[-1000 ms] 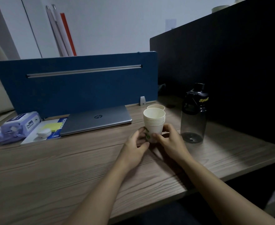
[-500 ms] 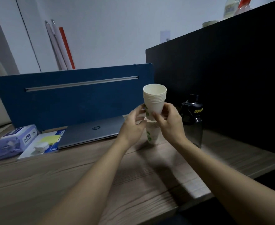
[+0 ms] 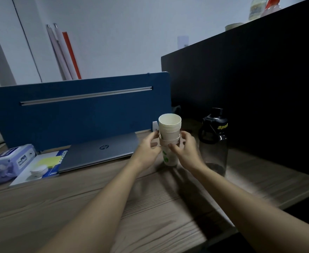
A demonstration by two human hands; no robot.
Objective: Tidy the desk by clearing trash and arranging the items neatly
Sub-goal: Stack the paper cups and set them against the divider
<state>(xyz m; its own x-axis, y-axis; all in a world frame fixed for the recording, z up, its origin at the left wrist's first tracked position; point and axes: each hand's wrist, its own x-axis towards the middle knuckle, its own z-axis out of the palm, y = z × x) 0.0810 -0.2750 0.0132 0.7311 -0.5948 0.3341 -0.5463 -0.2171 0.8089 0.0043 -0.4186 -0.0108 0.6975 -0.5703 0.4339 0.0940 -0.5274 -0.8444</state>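
Observation:
A stack of white paper cups [image 3: 169, 127] sits nested inside a second stack of paper cups with green dots [image 3: 169, 157], which stands on the wooden desk [image 3: 150, 207]. My left hand [image 3: 147, 149] curls around the left side of the cups where the two stacks meet. My right hand [image 3: 187, 151] grips the same spot from the right, fingertips on the lower rims. The lower cups are partly hidden by my fingers.
A dark water bottle [image 3: 213, 141] stands just right of the cups. A closed grey laptop [image 3: 99, 152] lies by the blue divider [image 3: 77, 110]. At the left are a wipes pack [image 3: 9, 161], a booklet with a yellow sticky pad [image 3: 46, 162] and a small white lid [image 3: 38, 170]. A black partition [image 3: 259, 79] borders the right.
Both hands lifted the front cup stack off the desk, carried it back and lowered it into the stack behind. The camera tilted upward.

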